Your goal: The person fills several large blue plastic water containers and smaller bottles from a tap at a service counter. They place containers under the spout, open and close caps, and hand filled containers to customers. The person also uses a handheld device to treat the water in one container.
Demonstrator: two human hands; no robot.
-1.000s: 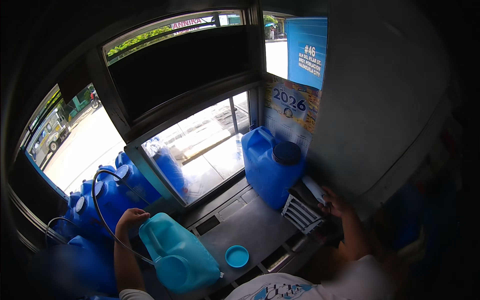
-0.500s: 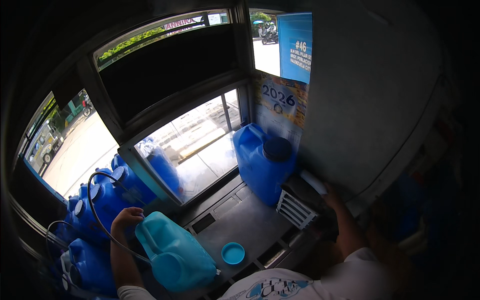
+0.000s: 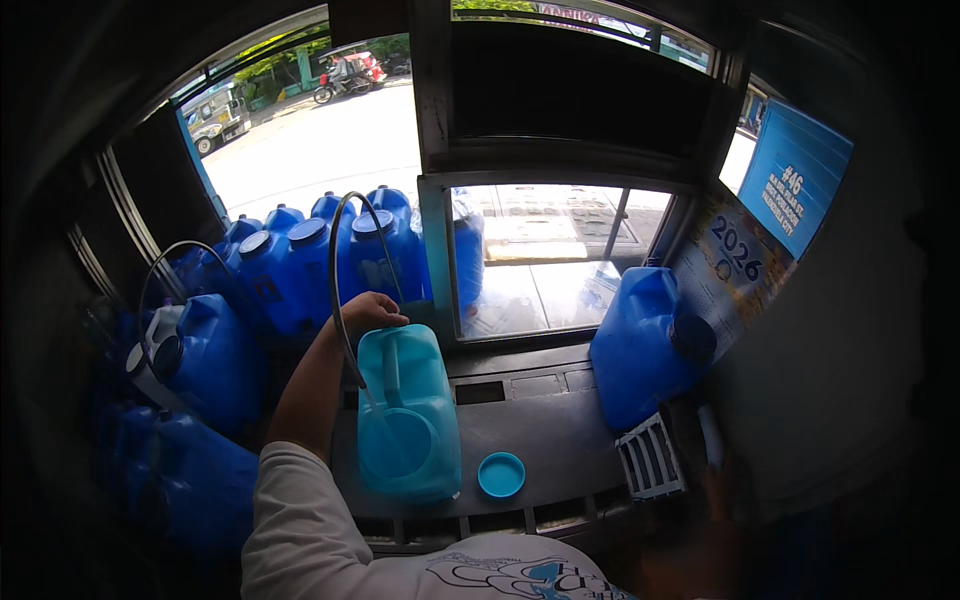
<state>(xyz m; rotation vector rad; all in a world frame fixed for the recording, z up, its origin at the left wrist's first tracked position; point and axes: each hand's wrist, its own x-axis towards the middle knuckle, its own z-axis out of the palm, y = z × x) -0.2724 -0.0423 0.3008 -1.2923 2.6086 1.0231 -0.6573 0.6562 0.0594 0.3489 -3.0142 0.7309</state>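
Observation:
An uncapped turquoise water jug [image 3: 440, 400] stands on the metal counter. A curved hose [image 3: 343, 270] ends above its wide mouth, and a pale stream runs down into it. My left hand [image 3: 370, 312] is at the jug's far edge, beyond its handle, with fingers closed; what they grip is hidden. A turquoise cap [image 3: 501, 475] lies beside the jug. In shadow at the lower right, my right hand [image 3: 716, 480] is closed around the near end of a pale, tube-shaped object [image 3: 710, 435]; its fingers are dim.
A capped blue jug [image 3: 640, 350] stands at the counter's right end, next to a white slatted piece [image 3: 650, 460]. Several blue jugs [image 3: 265, 275] fill the left and far left. A second hose [image 3: 165, 255] arches there. A framed window [image 3: 545, 260] faces the street.
My view has swung left, so the counter and jugs appear farther right. The left hand stays at the turquoise jug's far edge. The right hand stays by the tube-shaped object.

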